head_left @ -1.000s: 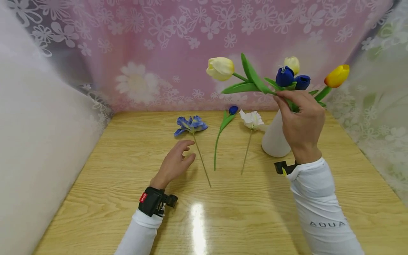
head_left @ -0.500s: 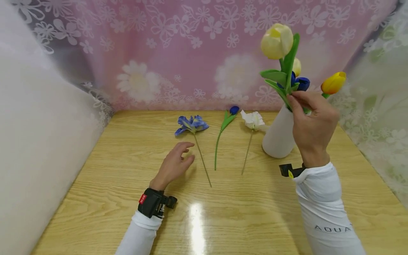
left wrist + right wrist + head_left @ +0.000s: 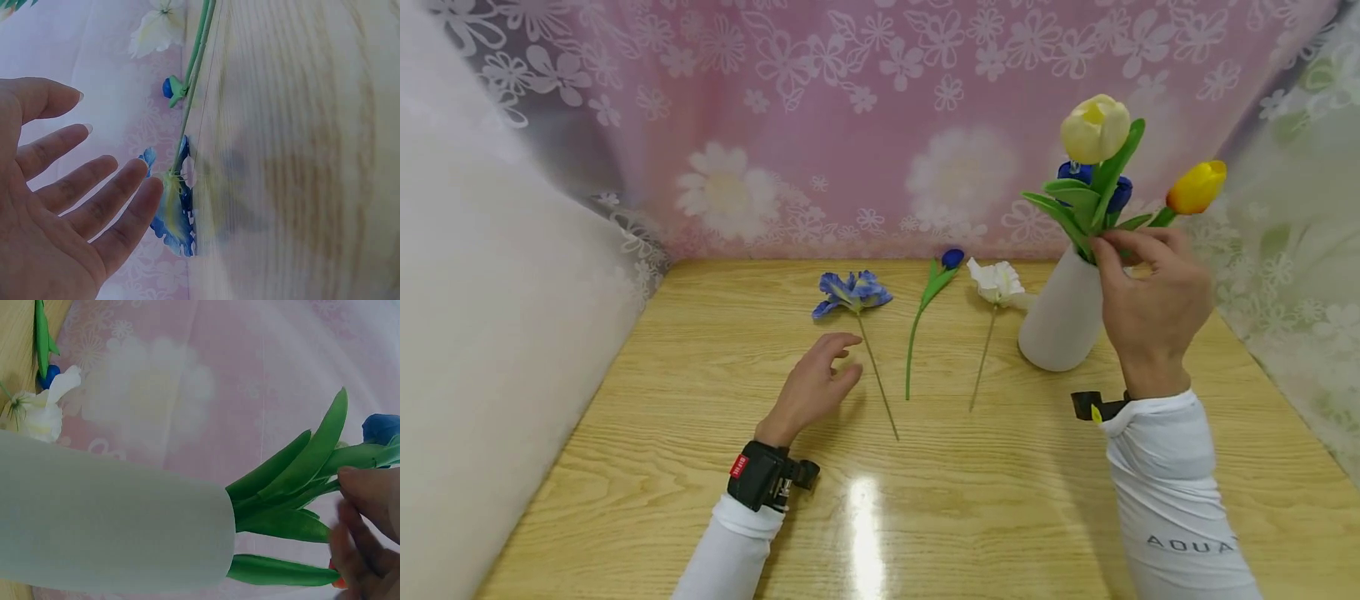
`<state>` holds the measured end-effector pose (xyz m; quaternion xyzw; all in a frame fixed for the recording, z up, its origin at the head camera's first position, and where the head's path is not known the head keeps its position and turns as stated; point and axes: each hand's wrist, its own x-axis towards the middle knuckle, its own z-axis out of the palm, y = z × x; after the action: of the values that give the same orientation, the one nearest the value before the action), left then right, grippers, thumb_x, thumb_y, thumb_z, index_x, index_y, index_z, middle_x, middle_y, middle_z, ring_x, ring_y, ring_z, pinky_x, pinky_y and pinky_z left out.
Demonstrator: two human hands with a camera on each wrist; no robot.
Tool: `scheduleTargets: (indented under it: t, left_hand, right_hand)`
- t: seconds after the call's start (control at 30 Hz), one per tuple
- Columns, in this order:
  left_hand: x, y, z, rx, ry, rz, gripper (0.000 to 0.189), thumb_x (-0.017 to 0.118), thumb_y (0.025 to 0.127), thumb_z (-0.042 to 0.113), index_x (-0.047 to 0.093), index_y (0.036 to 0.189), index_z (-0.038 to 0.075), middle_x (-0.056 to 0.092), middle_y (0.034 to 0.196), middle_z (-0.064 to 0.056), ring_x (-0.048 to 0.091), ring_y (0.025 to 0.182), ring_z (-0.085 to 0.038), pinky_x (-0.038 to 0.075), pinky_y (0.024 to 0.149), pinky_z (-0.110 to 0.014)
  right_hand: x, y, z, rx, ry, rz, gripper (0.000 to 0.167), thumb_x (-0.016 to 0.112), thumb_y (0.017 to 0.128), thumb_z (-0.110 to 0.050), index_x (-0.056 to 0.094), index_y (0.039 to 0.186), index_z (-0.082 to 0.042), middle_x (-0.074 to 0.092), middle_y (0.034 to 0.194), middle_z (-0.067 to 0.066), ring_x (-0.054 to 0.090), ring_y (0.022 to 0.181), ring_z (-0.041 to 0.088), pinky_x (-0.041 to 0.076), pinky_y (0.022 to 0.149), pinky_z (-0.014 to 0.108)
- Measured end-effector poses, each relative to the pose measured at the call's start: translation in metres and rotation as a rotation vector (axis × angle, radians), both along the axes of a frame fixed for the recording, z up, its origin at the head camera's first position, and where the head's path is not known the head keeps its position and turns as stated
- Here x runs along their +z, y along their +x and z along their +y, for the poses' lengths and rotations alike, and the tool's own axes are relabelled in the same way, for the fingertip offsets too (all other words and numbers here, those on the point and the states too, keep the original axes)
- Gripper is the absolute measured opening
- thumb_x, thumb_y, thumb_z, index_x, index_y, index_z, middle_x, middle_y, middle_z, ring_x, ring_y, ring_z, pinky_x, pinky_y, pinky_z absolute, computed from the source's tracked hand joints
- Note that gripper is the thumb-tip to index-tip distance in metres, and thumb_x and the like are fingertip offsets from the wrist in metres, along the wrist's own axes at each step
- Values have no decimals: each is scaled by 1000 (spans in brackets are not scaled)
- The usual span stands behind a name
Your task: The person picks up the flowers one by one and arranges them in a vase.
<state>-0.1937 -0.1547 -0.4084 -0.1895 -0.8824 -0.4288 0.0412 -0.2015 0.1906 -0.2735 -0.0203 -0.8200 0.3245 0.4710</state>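
Observation:
At the mouth of a white vase (image 3: 1060,321), my right hand (image 3: 1157,300) pinches the stem of a cream tulip (image 3: 1094,130) between thumb and forefinger. That tulip stands upright, its lower stem hidden inside the vase. Blue tulips (image 3: 1120,194) and a yellow-orange tulip (image 3: 1197,187) also rise from the vase. In the right wrist view, green leaves (image 3: 287,469) fan out of the rim beside the fingertips. My left hand (image 3: 811,385) holds nothing, its fingers relaxed, just left of the stem of a blue-violet iris (image 3: 852,292) lying on the table.
A single blue tulip (image 3: 952,259) lies on the wooden table (image 3: 970,500), right of the iris. Between it and the vase lies a white flower (image 3: 997,283) with a thin stem. A pink floral curtain (image 3: 850,133) hangs behind the table.
The cream tulip has swung from sideways to upright over the vase, then lowered into it. My right hand has shifted right and slightly down; the left hand has stayed almost still.

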Motion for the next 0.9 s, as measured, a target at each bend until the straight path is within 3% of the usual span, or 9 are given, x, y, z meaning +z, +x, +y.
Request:
scheduleTargets:
  t: [0.07,0.23,0.3,0.43,0.53,0.6,0.77,0.9]
  left_hand:
    - [-1,0,1,2,-2,-1,40,56,97,20,53,135,7,48,136,-9,52,117,-31,49,88,-47]
    - [-1,0,2,12,-21,-2,39,57,97,21,54,134,9,48,136,-8,53,116,-28,49,88,-43]
    - [-1,0,3,13,-30,-4,39,56,97,21,54,134,10,48,136,-8,53,116,-27,49,87,-41]
    - [-1,-1,4,16,-42,-11,38,56,97,21,54,134,11,48,136,-8,54,115,-27,49,87,-40]
    - [-1,-1,4,19,-53,-15,39,56,97,22,54,134,11,48,136,-7,54,115,-25,49,87,-39]
    - [-2,-2,3,19,-61,-15,39,56,97,22,54,134,10,48,136,-7,54,115,-24,49,86,-39]
    - [-3,-3,3,14,-61,-30,41,57,97,22,54,134,7,48,136,-7,54,115,-25,49,87,-41]
    - [-4,-3,3,19,-67,-39,41,57,97,23,54,134,8,48,136,-7,54,115,-26,50,88,-41]
  right_hand:
    - [-1,0,3,-68,49,-65,31,67,89,-34,78,95,-6,60,85,9,46,69,5,28,56,23]
    - [-3,-4,12,-136,110,-260,31,65,90,-33,77,101,-7,61,86,12,53,75,26,31,56,35]
    - [-6,-6,15,-144,88,-306,29,66,90,-33,77,99,-8,60,84,9,52,74,23,33,56,37]
    - [-18,-5,21,-142,-18,-330,29,67,88,-34,70,97,-7,52,70,-3,44,63,4,33,57,31]
    - [-28,-2,22,-95,-85,-275,30,67,87,-34,64,94,-5,48,66,-7,39,57,-4,32,59,26]
    - [-35,1,21,-34,-74,-214,29,67,87,-30,60,90,-2,49,65,-4,39,55,-6,32,60,22]
    - [-49,5,13,151,98,-64,19,69,86,-13,60,82,3,55,64,10,39,55,-3,33,55,16]
    - [-59,6,7,259,184,-66,14,70,84,-7,59,80,1,55,62,9,41,55,4,32,54,15]
